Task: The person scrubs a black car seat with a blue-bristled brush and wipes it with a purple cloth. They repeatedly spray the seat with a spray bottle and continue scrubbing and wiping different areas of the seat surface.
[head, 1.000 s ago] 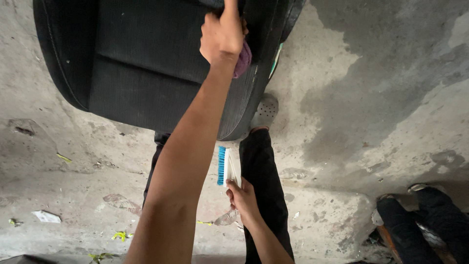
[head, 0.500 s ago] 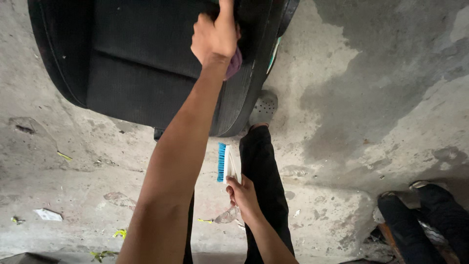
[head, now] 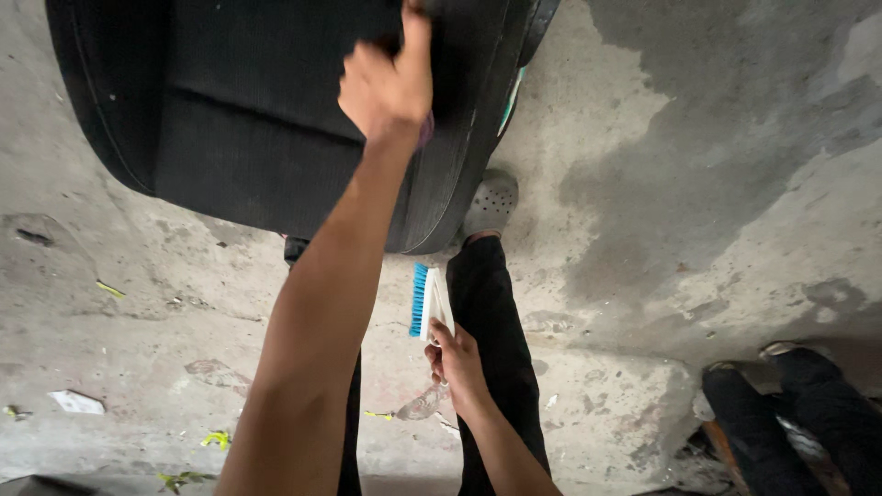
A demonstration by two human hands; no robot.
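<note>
A black fabric seat cushion point(head: 239, 119) stands on the concrete floor at the top of the view. My left hand point(head: 386, 87) reaches up to its right part and presses on it, fingers closed over a small purple thing point(head: 426, 130) that is mostly hidden under the palm. My right hand point(head: 457, 363) hangs lower, beside my black trouser leg point(head: 491, 303), and grips the handle of a white scrubbing brush with blue bristles point(head: 424, 301). The brush points up towards the cushion's lower edge without touching it.
My grey perforated shoe point(head: 491, 200) rests by the cushion's lower right corner. Another person's dark-trousered legs and shoes point(head: 790, 413) are at the bottom right. On the stained concrete lie a white scrap point(head: 78, 401) and some green leaf bits point(head: 216, 439).
My left hand has slid a little to the left and down over the cushion. The right hand still holds the brush in about the same place.
</note>
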